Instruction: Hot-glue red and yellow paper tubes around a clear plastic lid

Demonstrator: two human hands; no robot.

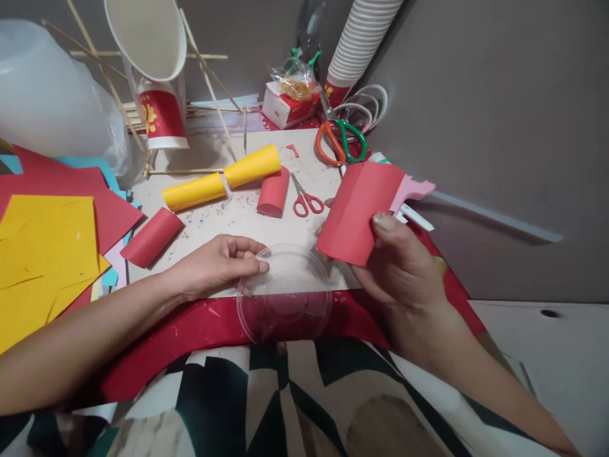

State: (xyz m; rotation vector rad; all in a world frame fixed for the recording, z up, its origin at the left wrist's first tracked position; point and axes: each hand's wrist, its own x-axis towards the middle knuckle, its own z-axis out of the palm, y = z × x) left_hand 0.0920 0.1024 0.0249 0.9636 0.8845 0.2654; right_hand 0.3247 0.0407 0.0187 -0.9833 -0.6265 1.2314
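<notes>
Between finger and thumb, my left hand (231,263) pinches the rim of a clear round plastic lid (285,304), which overhangs the board's front edge. My right hand (404,273) is wrapped round a red paper tube (359,209), thumb on its near side, held above the board at the right. Two smaller red paper rolls lie on the board, one red roll (152,238) at the left and another red roll (273,192) near the middle. A yellow paper roll (221,178) in two joined parts rests beside them. Small red-handled scissors (306,197) lie close to my right hand.
A wooden-stick frame (209,82) with a paper cup (164,117) stands at the back left. Yellow sheets (52,254) pile up at the left. Behind are large scissors (340,139), a small box (290,105) and stacked cups (364,38). A wall (499,127) bounds the right.
</notes>
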